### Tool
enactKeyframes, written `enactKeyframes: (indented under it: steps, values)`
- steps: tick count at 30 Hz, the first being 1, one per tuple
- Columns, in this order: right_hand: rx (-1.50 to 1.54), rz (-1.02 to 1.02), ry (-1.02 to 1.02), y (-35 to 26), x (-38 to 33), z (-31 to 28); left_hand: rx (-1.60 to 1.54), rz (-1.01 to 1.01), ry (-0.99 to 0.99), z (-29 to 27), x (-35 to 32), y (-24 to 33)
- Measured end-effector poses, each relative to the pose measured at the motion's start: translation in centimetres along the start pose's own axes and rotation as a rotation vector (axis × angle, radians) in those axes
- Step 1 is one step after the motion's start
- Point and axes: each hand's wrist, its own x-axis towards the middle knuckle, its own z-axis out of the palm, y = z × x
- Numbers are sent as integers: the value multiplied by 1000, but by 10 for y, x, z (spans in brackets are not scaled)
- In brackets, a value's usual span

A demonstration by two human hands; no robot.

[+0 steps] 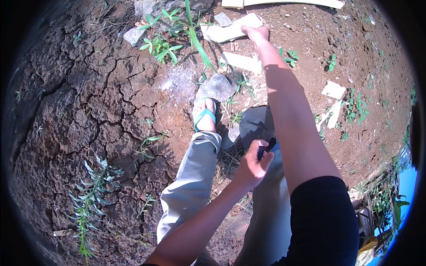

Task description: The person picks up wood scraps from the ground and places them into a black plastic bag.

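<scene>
Pale strip (226,32), its right end held in our right grip (257,34).
Our left grip (254,167), nearer our body, is closed round a dark thing (261,153); what it is, we cannot tell. Because we hold the strip by one end only, it could twist or slip, and its other end, left of our right grip, could snag on the grass (195,41).
</scene>
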Motion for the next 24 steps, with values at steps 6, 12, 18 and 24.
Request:
enactKeyframes:
  steps: [6, 12, 18, 24]
  values:
    - [-95, 121, 99, -16, -26, 42, 67, 15, 25, -24, -9, 10]
    - [246, -214, -184, 19, 12, 10, 70, -118, -75, -13, -5, 19]
    - [442, -594, 33, -8, -97, -59, -47, -209, -24, -21, 6, 12]
    - [222, -462, 9, 10, -196, -264, -5, -243, 45, -27, 7, 25]
